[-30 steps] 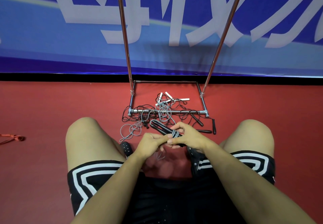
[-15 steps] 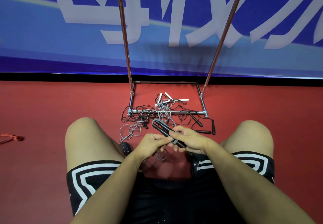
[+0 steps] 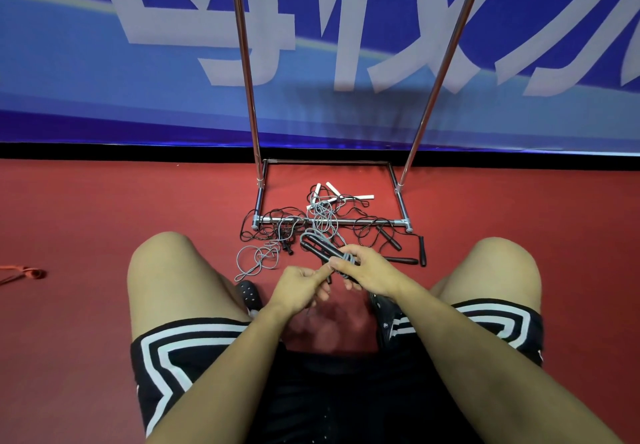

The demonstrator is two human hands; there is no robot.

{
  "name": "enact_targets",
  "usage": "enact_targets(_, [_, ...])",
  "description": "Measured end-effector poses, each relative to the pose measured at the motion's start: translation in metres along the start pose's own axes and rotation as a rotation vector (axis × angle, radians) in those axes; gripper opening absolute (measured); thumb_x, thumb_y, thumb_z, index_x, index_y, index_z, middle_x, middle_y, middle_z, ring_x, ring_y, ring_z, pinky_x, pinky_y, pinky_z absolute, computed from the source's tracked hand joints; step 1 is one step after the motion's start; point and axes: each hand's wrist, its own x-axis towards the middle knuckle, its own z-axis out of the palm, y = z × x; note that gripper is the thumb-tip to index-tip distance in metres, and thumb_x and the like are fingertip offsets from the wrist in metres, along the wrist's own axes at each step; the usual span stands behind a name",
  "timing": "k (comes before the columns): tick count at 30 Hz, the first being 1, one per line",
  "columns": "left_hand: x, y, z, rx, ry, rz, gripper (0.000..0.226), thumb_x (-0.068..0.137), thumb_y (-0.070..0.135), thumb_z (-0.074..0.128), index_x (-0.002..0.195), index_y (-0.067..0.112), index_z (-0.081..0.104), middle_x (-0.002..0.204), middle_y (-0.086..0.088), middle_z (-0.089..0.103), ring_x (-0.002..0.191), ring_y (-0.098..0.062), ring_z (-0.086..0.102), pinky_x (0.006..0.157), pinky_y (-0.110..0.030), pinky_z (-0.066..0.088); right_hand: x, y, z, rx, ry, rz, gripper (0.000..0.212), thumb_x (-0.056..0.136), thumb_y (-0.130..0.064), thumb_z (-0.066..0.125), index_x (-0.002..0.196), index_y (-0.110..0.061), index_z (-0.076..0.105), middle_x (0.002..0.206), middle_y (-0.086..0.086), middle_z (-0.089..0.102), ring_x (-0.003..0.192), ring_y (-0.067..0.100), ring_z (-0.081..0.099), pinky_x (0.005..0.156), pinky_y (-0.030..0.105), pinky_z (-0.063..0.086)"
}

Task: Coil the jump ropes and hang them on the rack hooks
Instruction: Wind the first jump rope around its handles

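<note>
The right hand (image 3: pixel 372 270) grips the grey jump rope (image 3: pixel 323 248), its black handles together above the floor; the left hand (image 3: pixel 299 289) seemingly pinches its cord; other ropes (image 3: pixel 325 213) sprawl across the rack base (image 3: pixel 332 221).

**Black shorts, white stripes, dark shoes**

The person wears black shorts (image 3: pixel 311 391) trimmed with broad white angular stripes (image 3: pixel 166 343) on each leg. Forearms, knees and both hands are bare, with no sleeves showing. A black perforated shoe (image 3: pixel 248 294) shows by the left thigh.
</note>
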Motion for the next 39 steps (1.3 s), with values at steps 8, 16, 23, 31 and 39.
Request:
enact_targets(8, [0.002,-0.004,0.000,-0.021,-0.003,0.007,0.049,0.097,0.042,0.066,0.069,0.002,0.070,0.053,-0.006,0.063,0.036,-0.012,0.047,0.042,-0.019,0.039,0.004,0.007,0.004,0.152,-0.046,0.084,0.032,0.112,-0.030,0.039,0.127,-0.006,0.055,0.091,-0.002,0.062,0.066,0.012,0.057,0.059,0.026,0.045])
enact_targets(16, [0.004,-0.003,-0.002,-0.043,0.021,0.047,0.046,0.098,0.037,0.066,0.068,0.003,0.069,0.048,-0.006,0.052,0.036,-0.011,0.045,0.044,-0.020,0.039,0.004,0.006,0.004,0.240,-0.078,0.044,0.014,0.105,-0.015,0.057,0.116,-0.015,0.065,0.099,0.001,0.072,0.088,0.017,0.070,0.089,0.032,0.057])
enact_targets(23, [0.003,-0.003,-0.002,0.012,0.050,0.003,0.045,0.098,0.037,0.066,0.069,0.002,0.072,0.057,-0.011,0.067,0.033,-0.010,0.043,0.039,-0.017,0.037,0.003,0.012,-0.001,0.227,-0.050,0.085,0.053,0.089,-0.022,0.079,0.134,-0.008,0.057,0.112,0.009,0.075,0.101,0.020,0.073,0.107,0.041,0.052])
enact_targets(31, [0.005,-0.004,0.000,-0.050,0.033,0.101,0.038,0.102,0.024,0.061,0.082,-0.007,0.073,0.063,-0.013,0.067,0.034,-0.007,0.045,0.043,-0.017,0.037,0.006,0.012,-0.001,0.212,0.049,0.050,0.062,0.066,-0.042,0.093,0.119,-0.024,0.065,0.115,0.008,0.074,0.119,0.020,0.067,0.109,0.037,0.050])
enact_targets(39, [0.008,-0.010,0.004,0.011,-0.012,0.113,0.039,0.106,0.027,0.055,0.084,0.000,0.074,0.062,-0.005,0.070,0.038,-0.010,0.047,0.042,-0.021,0.037,0.006,0.010,-0.002,0.177,0.073,0.081,0.055,0.072,-0.034,0.093,0.119,-0.028,0.066,0.128,0.005,0.068,0.127,0.015,0.060,0.111,0.033,0.045])
